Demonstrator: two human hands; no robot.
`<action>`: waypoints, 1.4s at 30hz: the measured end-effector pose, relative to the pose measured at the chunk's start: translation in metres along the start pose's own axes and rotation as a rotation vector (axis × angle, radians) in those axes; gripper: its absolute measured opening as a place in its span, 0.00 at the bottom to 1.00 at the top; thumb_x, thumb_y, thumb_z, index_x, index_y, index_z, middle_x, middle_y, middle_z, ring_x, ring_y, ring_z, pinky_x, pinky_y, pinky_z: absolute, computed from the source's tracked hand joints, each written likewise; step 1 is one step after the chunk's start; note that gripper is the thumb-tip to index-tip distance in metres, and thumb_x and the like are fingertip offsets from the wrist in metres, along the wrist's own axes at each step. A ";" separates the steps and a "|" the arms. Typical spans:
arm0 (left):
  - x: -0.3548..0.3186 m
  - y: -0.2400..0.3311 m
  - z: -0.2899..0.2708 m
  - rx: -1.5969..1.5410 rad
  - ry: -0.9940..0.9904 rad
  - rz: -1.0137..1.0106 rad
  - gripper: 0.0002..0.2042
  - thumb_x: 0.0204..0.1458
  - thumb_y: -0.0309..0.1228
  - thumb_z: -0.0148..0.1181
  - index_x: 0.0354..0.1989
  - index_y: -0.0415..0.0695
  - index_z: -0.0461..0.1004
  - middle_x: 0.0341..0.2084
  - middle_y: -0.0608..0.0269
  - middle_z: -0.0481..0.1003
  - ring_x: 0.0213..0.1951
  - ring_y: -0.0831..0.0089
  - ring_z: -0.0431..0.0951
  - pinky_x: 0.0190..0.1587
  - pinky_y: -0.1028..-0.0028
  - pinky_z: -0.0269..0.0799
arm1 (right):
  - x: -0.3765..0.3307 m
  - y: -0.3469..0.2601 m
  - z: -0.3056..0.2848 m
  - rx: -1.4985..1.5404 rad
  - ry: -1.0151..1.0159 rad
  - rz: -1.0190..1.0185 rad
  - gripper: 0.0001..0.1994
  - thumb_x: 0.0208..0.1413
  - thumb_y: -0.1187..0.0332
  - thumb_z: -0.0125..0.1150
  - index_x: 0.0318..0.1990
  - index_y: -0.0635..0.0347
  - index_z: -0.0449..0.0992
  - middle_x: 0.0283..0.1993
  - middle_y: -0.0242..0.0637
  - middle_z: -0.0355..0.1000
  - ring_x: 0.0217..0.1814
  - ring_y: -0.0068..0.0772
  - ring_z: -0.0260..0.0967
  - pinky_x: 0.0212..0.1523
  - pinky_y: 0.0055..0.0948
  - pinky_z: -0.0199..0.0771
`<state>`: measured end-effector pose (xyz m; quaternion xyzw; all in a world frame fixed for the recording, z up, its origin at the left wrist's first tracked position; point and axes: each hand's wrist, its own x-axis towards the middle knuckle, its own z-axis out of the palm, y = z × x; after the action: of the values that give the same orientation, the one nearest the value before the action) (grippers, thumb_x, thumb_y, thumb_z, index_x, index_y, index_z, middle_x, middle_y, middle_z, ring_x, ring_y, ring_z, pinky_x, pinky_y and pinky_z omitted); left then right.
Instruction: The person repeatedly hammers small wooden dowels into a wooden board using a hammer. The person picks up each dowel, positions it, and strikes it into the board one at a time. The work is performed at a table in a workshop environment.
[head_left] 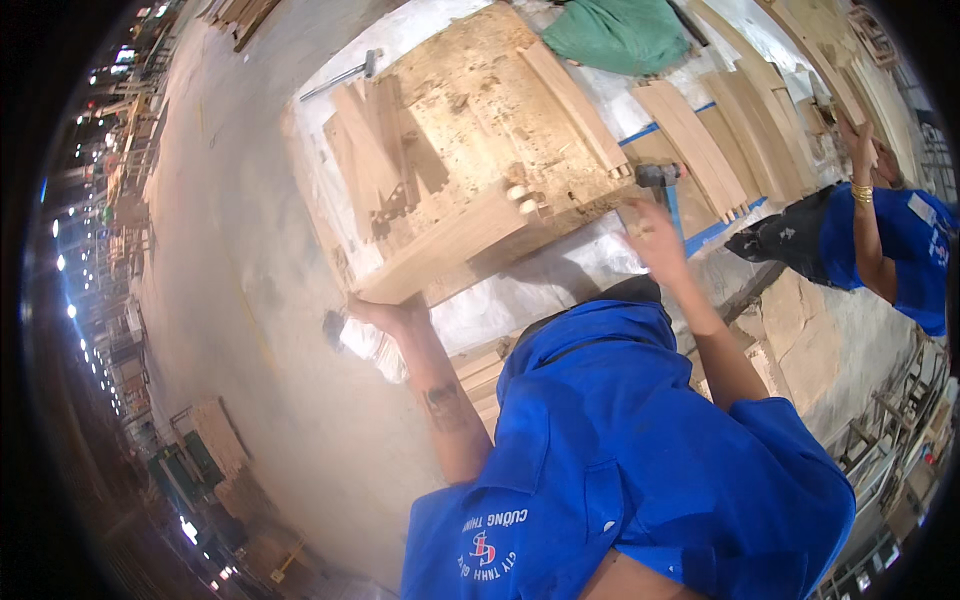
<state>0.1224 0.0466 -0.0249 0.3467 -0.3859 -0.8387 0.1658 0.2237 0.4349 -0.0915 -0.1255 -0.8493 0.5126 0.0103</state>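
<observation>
My left hand (385,312) grips the near-left corner of the long wooden board (450,245) that lies along the near edge of the workbench (480,110), fingers curled on its end. My right hand (655,238) hangs blurred above the near-right corner, fingers loosely spread and holding nothing I can make out, just below a hammer (660,178) lying there. 1 stack of slats (375,150) sits near the bench's left edge. A co-worker in blue (900,250) stands well apart on the right.
</observation>
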 end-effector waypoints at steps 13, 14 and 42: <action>-0.032 -0.103 -0.003 0.084 -0.377 -0.592 0.30 0.64 0.55 0.39 0.63 0.45 0.65 0.56 0.56 0.73 0.57 0.60 0.74 0.55 0.65 0.76 | 0.057 -0.199 0.064 0.629 -0.563 -0.489 0.39 0.40 0.60 0.81 0.60 0.61 0.67 0.53 0.39 0.75 0.56 0.32 0.72 0.57 0.32 0.70; -0.025 -0.102 -0.012 0.204 -0.406 -0.605 0.29 0.64 0.54 0.39 0.63 0.45 0.65 0.55 0.56 0.73 0.57 0.60 0.74 0.55 0.65 0.76 | 0.054 -0.200 0.066 0.611 -0.562 -0.483 0.37 0.41 0.62 0.81 0.59 0.61 0.68 0.53 0.37 0.74 0.57 0.31 0.71 0.58 0.32 0.69; -0.080 -0.005 0.071 0.603 -0.980 0.372 0.33 0.35 0.22 0.79 0.51 0.42 0.66 0.63 0.43 0.66 0.72 0.52 0.57 0.70 0.61 0.56 | 0.072 -0.202 0.095 1.224 -0.985 0.438 0.12 0.71 0.60 0.46 0.53 0.50 0.72 0.51 0.28 0.73 0.51 0.23 0.74 0.49 0.32 0.79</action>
<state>0.1284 0.1316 0.0410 -0.1217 -0.6920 -0.7115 0.0068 0.0992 0.2794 0.0315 -0.0208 -0.2820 0.8727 -0.3981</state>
